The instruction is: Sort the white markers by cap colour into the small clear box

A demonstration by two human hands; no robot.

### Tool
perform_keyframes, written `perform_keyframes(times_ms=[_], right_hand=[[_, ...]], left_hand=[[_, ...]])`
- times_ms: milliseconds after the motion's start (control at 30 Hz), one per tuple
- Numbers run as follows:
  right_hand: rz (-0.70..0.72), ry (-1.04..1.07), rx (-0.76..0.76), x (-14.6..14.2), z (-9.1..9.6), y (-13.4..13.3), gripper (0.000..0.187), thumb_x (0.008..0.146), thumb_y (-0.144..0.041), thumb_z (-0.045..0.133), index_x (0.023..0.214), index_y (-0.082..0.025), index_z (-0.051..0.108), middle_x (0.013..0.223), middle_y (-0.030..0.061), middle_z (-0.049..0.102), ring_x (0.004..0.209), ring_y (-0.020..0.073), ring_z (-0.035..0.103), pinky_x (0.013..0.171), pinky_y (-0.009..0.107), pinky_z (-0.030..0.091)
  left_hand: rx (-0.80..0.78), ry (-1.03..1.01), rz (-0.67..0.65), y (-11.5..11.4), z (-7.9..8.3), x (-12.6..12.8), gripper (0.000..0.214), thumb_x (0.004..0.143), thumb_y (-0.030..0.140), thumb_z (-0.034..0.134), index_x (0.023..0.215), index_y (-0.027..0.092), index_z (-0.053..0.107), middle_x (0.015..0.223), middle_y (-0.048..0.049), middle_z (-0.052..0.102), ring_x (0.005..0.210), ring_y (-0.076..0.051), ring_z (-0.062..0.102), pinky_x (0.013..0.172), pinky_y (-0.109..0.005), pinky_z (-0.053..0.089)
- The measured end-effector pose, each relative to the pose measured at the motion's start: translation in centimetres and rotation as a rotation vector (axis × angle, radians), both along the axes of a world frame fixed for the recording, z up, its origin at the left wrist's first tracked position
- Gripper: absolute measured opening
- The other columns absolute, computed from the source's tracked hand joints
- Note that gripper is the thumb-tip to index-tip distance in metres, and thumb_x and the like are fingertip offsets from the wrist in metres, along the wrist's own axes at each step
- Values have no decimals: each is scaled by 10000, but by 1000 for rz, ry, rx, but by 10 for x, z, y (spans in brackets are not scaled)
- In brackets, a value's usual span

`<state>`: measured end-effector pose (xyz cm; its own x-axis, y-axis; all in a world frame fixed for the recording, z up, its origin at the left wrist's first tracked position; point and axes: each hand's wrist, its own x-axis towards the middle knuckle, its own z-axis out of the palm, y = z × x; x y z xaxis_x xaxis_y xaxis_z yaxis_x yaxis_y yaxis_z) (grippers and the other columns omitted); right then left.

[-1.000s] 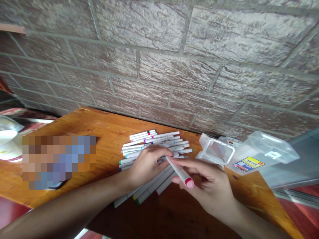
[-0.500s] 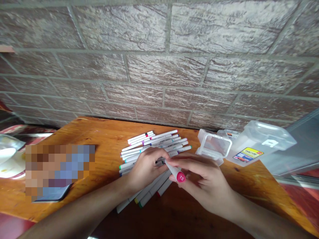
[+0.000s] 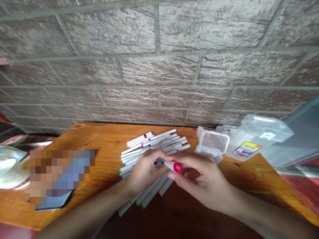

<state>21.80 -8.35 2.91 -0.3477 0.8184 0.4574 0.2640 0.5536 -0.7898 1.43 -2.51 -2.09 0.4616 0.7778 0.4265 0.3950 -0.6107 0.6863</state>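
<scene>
In the head view a white marker points its red end, numbered 15, toward me. My left hand is closed around its far part, the fingers curled so that part of the barrel is hidden. The index finger and thumb of my right hand pinch the marker near its numbered end. Beneath and beyond both hands lies a loose pile of white markers with coloured ends. Several more markers stick out below my left wrist, pointing toward me.
A clear plastic case with a yellow marker label stands at the right. Beside it sits a small open clear box. A phone, mostly blurred out, lies at the left of the wooden table. Behind rises a brick wall.
The marker's numbered end has tilted up and slightly left, so the number 15 faces me more directly. My right fingers have shifted with it. The view has moved a little.
</scene>
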Motion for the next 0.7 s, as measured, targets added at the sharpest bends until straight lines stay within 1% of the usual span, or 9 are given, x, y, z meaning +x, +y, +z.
perform_keyframes(times_ms=[100, 167, 233, 300, 367, 433, 500, 600, 700], right_hand=[[-60, 154, -156, 4, 1, 5, 185, 968, -279, 731, 1135, -206, 762, 869, 39, 771, 599, 140, 680, 536, 241, 571], [-114, 351, -326, 7, 2, 12, 212, 974, -352, 727, 1119, -198, 740, 684, -4, 721, 493, 124, 631, 461, 213, 534], [-163, 570, -499, 8, 1, 21, 236, 948, -383, 753, 1083, -192, 718, 528, -49, 639, 421, 115, 579, 404, 181, 484], [-202, 754, -672, 7, -2, 27, 227, 870, -357, 822, 967, -189, 704, 484, -69, 599, 392, 101, 547, 361, 152, 433], [-219, 858, -838, 2, -7, 30, 245, 786, -321, 866, 848, -180, 676, 590, -44, 682, 383, 79, 535, 329, 142, 400], [-195, 884, -969, -4, -13, 29, 239, 762, -308, 852, 835, -170, 672, 804, 16, 791, 369, 56, 522, 310, 146, 386], [-147, 866, -1064, -11, -18, 27, 195, 798, -307, 799, 866, -159, 691, 882, 49, 815, 358, 49, 516, 311, 148, 387], [-80, 798, -1149, -17, -24, 24, 184, 850, -326, 748, 856, -147, 710, 749, 29, 776, 364, 65, 533, 320, 152, 400], [-38, 734, -1163, -19, -28, 24, 280, 834, -390, 803, 759, -148, 685, 553, -33, 645, 367, 80, 529, 326, 158, 409]], left_hand=[[10, -30, -15, 1, 0, 1, 163, 865, 261, 834, 853, 186, 689, 832, 3, 767, 782, -179, 712, 691, -256, 509], [61, -99, -4, 0, 4, 0, 160, 856, 257, 851, 903, 187, 715, 857, 4, 782, 787, -169, 725, 739, -255, 530], [167, -191, 39, -2, 10, -1, 170, 850, 224, 857, 960, 188, 733, 880, -1, 793, 797, -159, 735, 767, -245, 540], [291, -268, 68, -5, 16, -4, 178, 856, 184, 849, 997, 186, 741, 886, -9, 794, 793, -147, 734, 769, -235, 539], [383, -324, 41, -9, 22, -6, 178, 852, 156, 849, 995, 175, 745, 868, -21, 779, 772, -140, 721, 747, -231, 538], [428, -366, -6, -13, 26, -8, 194, 842, 142, 853, 1002, 154, 745, 847, -38, 750, 747, -142, 704, 710, -235, 540], [454, -391, -48, -16, 28, -8, 212, 839, 137, 853, 1021, 138, 743, 828, -47, 718, 727, -147, 688, 679, -239, 543], [478, -394, -117, -18, 28, -7, 204, 873, 147, 822, 1062, 135, 745, 844, -59, 713, 734, -148, 684, 675, -235, 557], [515, -375, -147, -16, 28, -6, 161, 920, 184, 779, 1071, 137, 750, 867, -72, 726, 749, -149, 690, 684, -234, 569]])
